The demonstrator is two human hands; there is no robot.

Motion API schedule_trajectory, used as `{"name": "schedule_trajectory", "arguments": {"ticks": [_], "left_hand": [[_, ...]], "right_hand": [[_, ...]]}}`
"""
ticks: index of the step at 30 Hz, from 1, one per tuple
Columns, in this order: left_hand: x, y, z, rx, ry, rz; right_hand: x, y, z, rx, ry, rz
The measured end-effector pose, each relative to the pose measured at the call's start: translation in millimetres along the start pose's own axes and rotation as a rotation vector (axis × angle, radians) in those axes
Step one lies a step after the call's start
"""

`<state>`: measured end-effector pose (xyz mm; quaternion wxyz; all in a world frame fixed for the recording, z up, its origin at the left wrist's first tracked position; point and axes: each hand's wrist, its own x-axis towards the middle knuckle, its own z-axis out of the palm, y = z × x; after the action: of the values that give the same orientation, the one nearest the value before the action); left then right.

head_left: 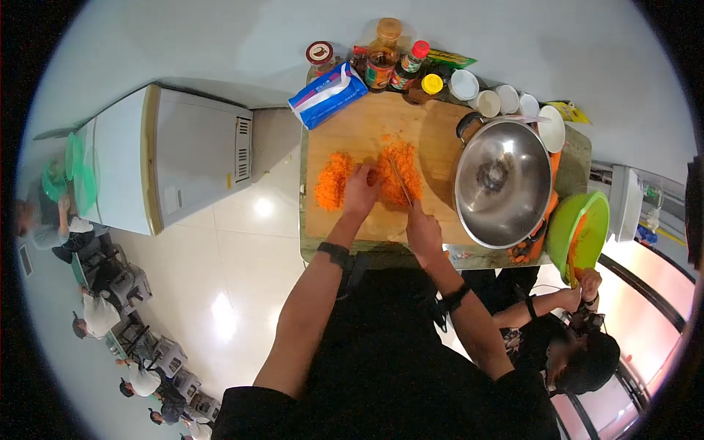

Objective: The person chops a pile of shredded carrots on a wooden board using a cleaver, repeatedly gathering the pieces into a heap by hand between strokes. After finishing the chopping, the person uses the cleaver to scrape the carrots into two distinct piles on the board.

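Note:
My right hand (424, 229) grips a kitchen knife (401, 180), its blade lying over a pile of finely chopped carrot (396, 158) on a wooden cutting board (440, 209). Just left of the blade is my left hand (361, 191), its fingers bent together at the edge of that pile; whether anything is between them is hidden. A second heap of chopped carrot (334, 182) lies on the board to the left of this hand.
A large steel bowl (502, 187) stands right of the board, whole carrots (522, 252) beside it. Bottles (381, 66), a blue tissue pack (328, 95) and white cups (463, 85) line the back. At right, a co-worker's hands (579, 290) hold a carrot over a green bowl (598, 231).

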<state>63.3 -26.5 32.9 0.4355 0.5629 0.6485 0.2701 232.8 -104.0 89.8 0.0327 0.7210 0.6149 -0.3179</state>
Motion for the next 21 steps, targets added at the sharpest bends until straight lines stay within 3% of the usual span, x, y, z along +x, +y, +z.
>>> {"name": "schedule_trajectory", "arguments": {"ticks": [3, 5, 9, 15, 17, 19, 21], "left_hand": [[2.4, -2.6, -3.3, 0.057, -0.012, 0.044], [4.8, -6.9, 1.3, 0.009, -0.103, -0.030], [1.9, 3.7, -6.3, -0.002, -0.069, -0.016], [5.4, -0.4, -5.4, -0.026, -0.079, -0.098], [1.1, -6.2, -3.3, -0.047, -0.034, 0.005], [2.7, -7.5, 1.4, -0.091, -0.042, -0.012], [2.8, -8.5, 2.4, -0.132, -0.049, -0.031]], "right_hand": [[11.1, 4.6, 12.4, 0.017, 0.172, -0.110], [16.5, 2.7, 3.5, -0.009, 0.109, -0.041], [-0.2, -7.9, -21.0, 0.035, 0.027, 0.017], [16.0, -11.5, 13.1, 0.052, 0.071, 0.030], [20.4, -15.4, 16.0, 0.026, 0.074, 0.055], [19.3, -12.2, 9.0, -0.017, 0.092, 0.078], [13.7, -8.3, 3.4, -0.042, 0.153, -0.031]]}}
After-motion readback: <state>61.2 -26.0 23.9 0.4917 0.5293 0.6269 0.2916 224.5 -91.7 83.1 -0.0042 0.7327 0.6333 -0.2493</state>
